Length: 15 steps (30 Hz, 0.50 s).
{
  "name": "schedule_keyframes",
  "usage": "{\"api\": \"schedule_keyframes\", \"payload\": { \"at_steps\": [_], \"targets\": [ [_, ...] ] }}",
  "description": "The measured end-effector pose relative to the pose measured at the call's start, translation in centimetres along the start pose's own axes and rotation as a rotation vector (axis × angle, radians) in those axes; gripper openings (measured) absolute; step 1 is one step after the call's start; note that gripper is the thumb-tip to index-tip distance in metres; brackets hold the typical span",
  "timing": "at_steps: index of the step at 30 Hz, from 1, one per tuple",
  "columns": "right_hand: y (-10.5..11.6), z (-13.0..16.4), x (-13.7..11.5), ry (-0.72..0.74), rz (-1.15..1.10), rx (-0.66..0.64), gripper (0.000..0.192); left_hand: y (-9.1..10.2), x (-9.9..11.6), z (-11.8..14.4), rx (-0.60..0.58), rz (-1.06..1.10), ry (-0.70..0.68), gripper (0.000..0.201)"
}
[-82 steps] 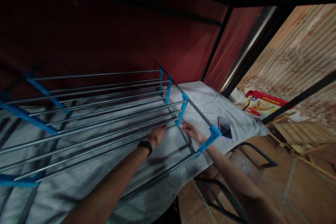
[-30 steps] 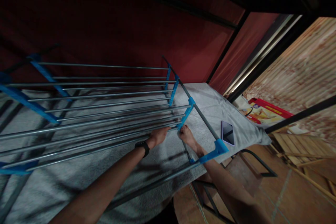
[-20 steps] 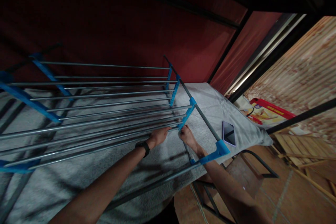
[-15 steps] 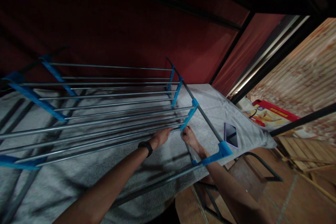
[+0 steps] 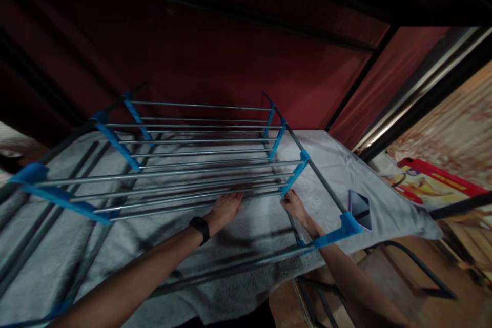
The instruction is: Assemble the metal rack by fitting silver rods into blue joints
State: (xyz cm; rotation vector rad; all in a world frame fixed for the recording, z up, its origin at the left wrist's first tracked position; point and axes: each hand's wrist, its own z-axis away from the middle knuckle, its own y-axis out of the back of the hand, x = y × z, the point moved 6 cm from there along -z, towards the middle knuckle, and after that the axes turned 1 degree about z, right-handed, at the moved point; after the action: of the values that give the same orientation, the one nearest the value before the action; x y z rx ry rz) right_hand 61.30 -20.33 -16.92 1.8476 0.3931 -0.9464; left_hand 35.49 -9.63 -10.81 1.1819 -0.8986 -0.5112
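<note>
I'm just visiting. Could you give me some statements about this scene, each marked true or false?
1. The dark wristband is on the person's left wrist. True.
2. The right hand is resting on the phone. False: it is at the lower end of a blue bracket, apart from the phone.
3. The phone lies on the grey cloth. True.
4. The rack's long bars are bright yellow. False: they are grey and look metallic.
5. The left hand is close to the bars. True.
</note>
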Motion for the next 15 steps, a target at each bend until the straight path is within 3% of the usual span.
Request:
{"api": "schedule_keyframes", "payload": {
  "at_steps": [4, 8, 10, 12, 14, 15],
  "targets": [
    [-0.3, 0.3, 2.0, -0.025, 0.098, 0.026, 0.021, 1.6, -0.2, 3.7, -0.03, -0.056, 0.036, 0.055],
    [-0.7, -0.1, 3.8, -0.038, 0.164, 0.009, 0.027, 4.7, 1.8, 9.9, -0.069, -0.096, 0.005, 0.044],
    [-0.7, -0.2, 4.2, -0.034, 0.162, 0.005, 0.032, 8.0, 3.0, 14.2, -0.077, -0.062, -0.04, 0.042],
    [-0.6, -0.2, 4.4, -0.025, 0.144, -0.007, 0.038, 12.5, 3.7, 19.3, -0.051, 0.042, -0.158, 0.044],
    [-0.6, -0.2, 4.5, -0.016, 0.137, -0.016, 0.042, 17.4, 1.9, 24.7, 0.001, 0.14, -0.131, 0.04],
    [-0.5, -0.2, 4.6, -0.015, 0.142, -0.017, 0.043, 20.0, -0.1, 27.5, 0.118, 0.164, -0.054, 0.038]
  ]
}}
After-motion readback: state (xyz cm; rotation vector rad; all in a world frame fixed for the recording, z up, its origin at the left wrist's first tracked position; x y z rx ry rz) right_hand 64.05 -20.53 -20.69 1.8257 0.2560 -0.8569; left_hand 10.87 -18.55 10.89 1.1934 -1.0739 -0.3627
